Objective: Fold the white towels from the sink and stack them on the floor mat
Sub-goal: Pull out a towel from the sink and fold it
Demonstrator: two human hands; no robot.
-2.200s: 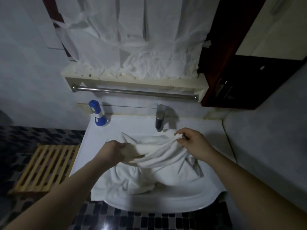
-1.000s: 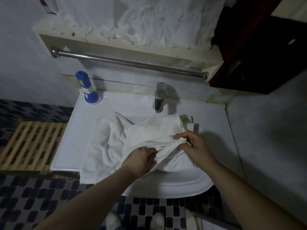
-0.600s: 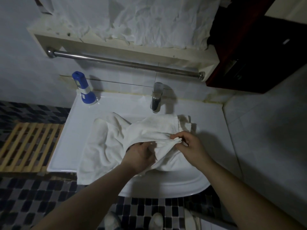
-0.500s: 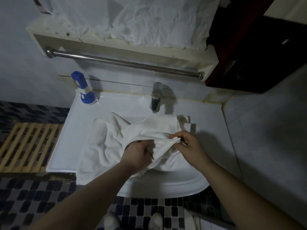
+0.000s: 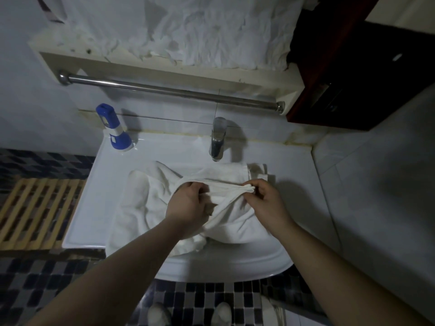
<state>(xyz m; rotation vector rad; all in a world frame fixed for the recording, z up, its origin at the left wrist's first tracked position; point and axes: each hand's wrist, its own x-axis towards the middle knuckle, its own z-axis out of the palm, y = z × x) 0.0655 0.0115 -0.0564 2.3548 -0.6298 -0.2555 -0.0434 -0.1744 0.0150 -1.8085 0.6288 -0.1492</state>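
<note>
White towels [image 5: 146, 203] lie bunched in the white sink [image 5: 223, 267], one draping over its left front rim. My left hand [image 5: 188, 208] and my right hand [image 5: 263, 201] both pinch the top edge of one towel [image 5: 226, 187], stretching it between them just above the basin. The wooden slatted floor mat [image 5: 37, 212] lies on the tiled floor left of the sink, with nothing on it.
A chrome tap [image 5: 217, 140] stands behind the basin. A blue and white bottle [image 5: 114, 129] sits at the sink's back left corner. A steel rail [image 5: 169, 91] runs under a shelf holding crumpled white cloth [image 5: 188, 31]. A dark cabinet [image 5: 353, 74] hangs at right.
My left hand has slid left along the towel's edge, away from my right hand, so the edge is now stretched between them. The view has tilted slightly downward.
</note>
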